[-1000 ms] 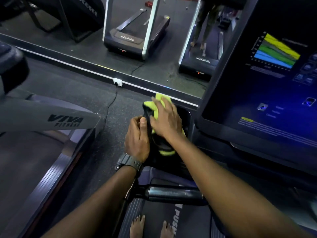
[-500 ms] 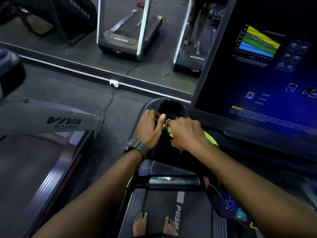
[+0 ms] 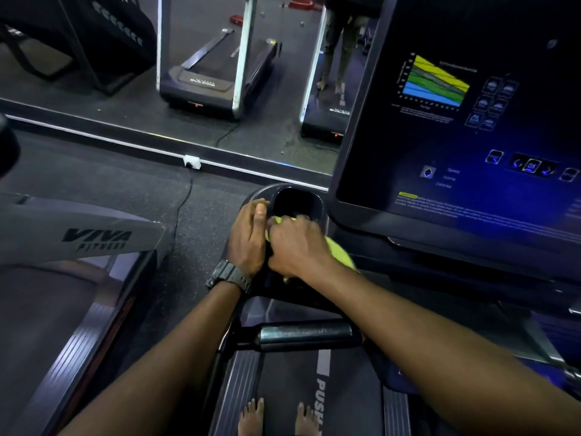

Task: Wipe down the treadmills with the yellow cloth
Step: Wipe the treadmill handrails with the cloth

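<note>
Head view: both hands meet at the cup holder (image 3: 297, 199) left of the treadmill console (image 3: 456, 190). The right hand (image 3: 298, 247) grips the yellow cloth (image 3: 341, 254) bunched under it; the left hand (image 3: 248, 237) curls around the holder's rim, wristwatch (image 3: 229, 276) showing.

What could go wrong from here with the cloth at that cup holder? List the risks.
1. The right hand bunches the yellow cloth at the cup holder, so the deep pocket may be missed.
2. The lit console screen sits right beside it; a stray swipe might press a control.
3. Bare feet stand on the belt, a possible hazard if it starts.
</note>
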